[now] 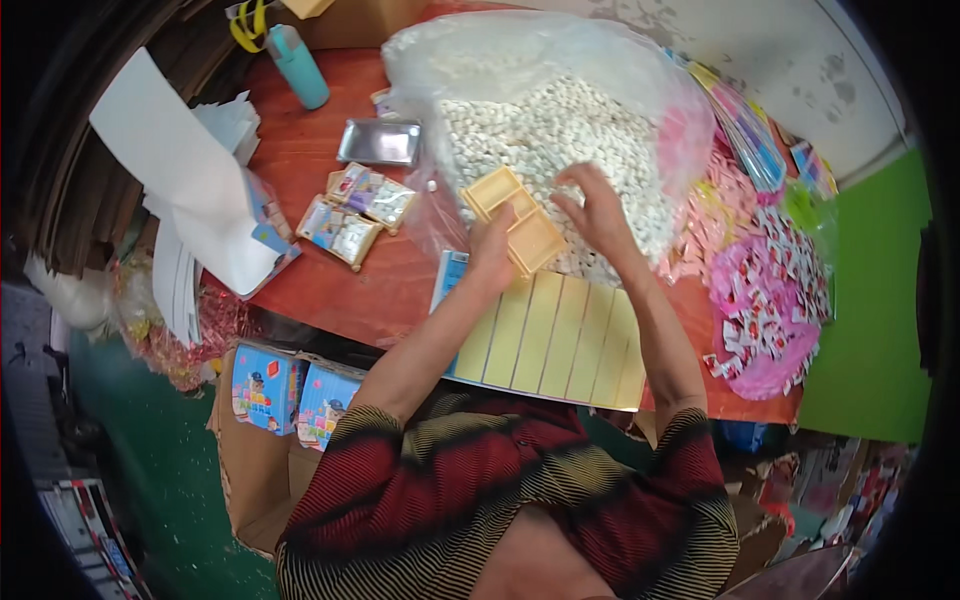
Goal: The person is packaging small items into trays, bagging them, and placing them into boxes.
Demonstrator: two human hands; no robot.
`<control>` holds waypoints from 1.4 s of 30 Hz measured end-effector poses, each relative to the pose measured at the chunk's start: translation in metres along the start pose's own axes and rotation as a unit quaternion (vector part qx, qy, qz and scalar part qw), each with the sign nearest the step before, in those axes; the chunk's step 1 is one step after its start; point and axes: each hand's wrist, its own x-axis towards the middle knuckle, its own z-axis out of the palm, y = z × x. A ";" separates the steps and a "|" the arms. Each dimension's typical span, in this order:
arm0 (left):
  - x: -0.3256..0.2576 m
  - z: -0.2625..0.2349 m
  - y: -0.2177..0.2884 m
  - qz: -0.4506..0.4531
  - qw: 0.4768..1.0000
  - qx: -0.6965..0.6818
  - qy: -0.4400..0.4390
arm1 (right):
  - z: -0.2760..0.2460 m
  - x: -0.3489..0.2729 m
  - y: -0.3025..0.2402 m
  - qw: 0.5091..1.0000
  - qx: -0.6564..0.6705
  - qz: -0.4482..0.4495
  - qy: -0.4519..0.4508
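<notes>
My left hand [492,245] grips a cream plastic compartment tray [537,243], with the thumb laid over its upper face and the other fingers mostly hidden by the hand and tray. The tray is tilted and held at the near edge of a heap of small white pieces [590,110]. My right hand [603,215] is to the right of the tray, over the same heap. Its fingers are bent, with a gap between thumb and forefinger; I cannot tell whether a piece is pinched among the other fingers.

The heap is in a large clear plastic bag [480,50], spread across the far part of the red tabletop [330,290]. Just below the tray, between my forearms, a yellow sheet with dark dividing lines [545,335] lies at the table's near edge.

Left of the bag, a shiny metal tray [380,142] lies near two filled packs [345,235], which touch each other. Beyond these is a turquoise bottle [298,68]; large white sheets [190,150] curl at the table's left side.

Right of the heap are pink sachets [690,240] and, nearer me, a pink bag [745,375] bearing red-and-white packets. A green panel [875,290] borders that side. Below the tabletop, at left, an open cardboard carton [235,480] contains blue printed boxes [265,385].
</notes>
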 end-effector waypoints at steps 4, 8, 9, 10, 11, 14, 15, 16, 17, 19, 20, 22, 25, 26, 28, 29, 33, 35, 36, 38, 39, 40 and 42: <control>0.003 -0.003 0.000 0.061 0.997 0.023 0.048 | 0.037 0.021 0.045 0.982 -0.178 -0.042 0.040; 0.007 -0.015 0.007 0.057 0.998 -0.005 0.036 | 0.056 0.029 0.045 0.986 -0.162 -0.019 0.033; 0.011 -0.016 0.008 0.064 0.996 0.005 0.064 | 0.053 0.026 0.041 0.987 -0.151 -0.022 0.052; 0.014 -0.017 0.008 0.071 0.993 0.013 0.093 | 0.053 0.024 0.045 0.987 -0.150 -0.022 0.051; 0.016 -0.014 0.007 0.068 0.993 0.013 0.093 | 0.050 0.021 0.049 0.988 -0.140 0.016 0.058; 0.022 -0.004 0.005 0.075 0.990 0.016 0.115 | 0.047 0.023 0.058 0.987 -0.086 0.088 0.107; 0.021 -0.001 0.008 0.076 0.990 0.013 0.117 | 0.044 0.027 0.061 0.982 -0.021 0.108 0.154; 0.021 0.002 0.009 0.076 0.990 0.009 0.118 | 0.043 0.030 0.063 0.971 0.043 0.126 0.200; 0.023 0.000 0.011 0.075 0.989 0.014 0.129 | 0.047 0.032 0.058 0.970 0.061 0.113 0.207; 0.028 -0.007 0.013 0.075 0.990 0.022 0.115 | 0.052 0.029 0.045 0.973 0.101 0.119 0.168; 0.029 -0.007 0.013 0.083 0.991 0.028 0.105 | 0.053 0.028 0.039 0.976 0.099 0.114 0.157; 0.030 0.000 0.007 0.079 0.991 0.019 0.110 | 0.049 0.023 0.027 0.974 0.126 0.113 0.152; 0.028 -0.001 0.001 0.058 0.993 -0.032 0.097 | 0.054 0.010 -0.006 0.980 0.134 0.079 0.126; 0.030 -0.004 0.000 0.044 0.993 -0.077 0.077 | 0.057 0.004 -0.016 0.984 0.134 0.072 0.090; 0.035 -0.016 0.004 -0.018 0.995 -0.100 0.020 | 0.061 -0.004 -0.019 0.997 0.046 0.013 0.058; 0.026 -0.009 0.008 0.000 0.995 -0.090 0.054 | 0.063 -0.009 -0.022 0.997 0.032 -0.009 0.068; 0.019 -0.011 0.003 0.091 0.993 -0.033 0.064 | 0.065 -0.005 -0.017 0.997 0.035 -0.038 0.060; 0.020 -0.011 0.000 0.129 0.990 -0.008 0.052 | 0.061 0.000 -0.012 0.997 0.069 -0.019 0.040; 0.020 -0.012 -0.001 0.165 0.985 0.018 0.042 | 0.059 0.001 -0.010 0.994 0.104 0.003 0.018; 0.017 -0.015 0.000 0.178 0.982 0.051 0.045 | 0.061 0.001 -0.004 0.991 0.132 0.025 0.010; 0.015 -0.015 0.001 0.189 0.977 0.086 0.047 | 0.062 0.002 0.000 0.992 0.121 0.018 0.033; 0.012 -0.016 0.003 0.191 0.977 0.083 0.049 | 0.063 0.003 0.004 0.992 0.110 0.011 0.056; 0.001 -0.011 0.010 0.201 0.973 0.080 0.081 | 0.048 0.014 -0.002 0.968 0.218 0.117 0.051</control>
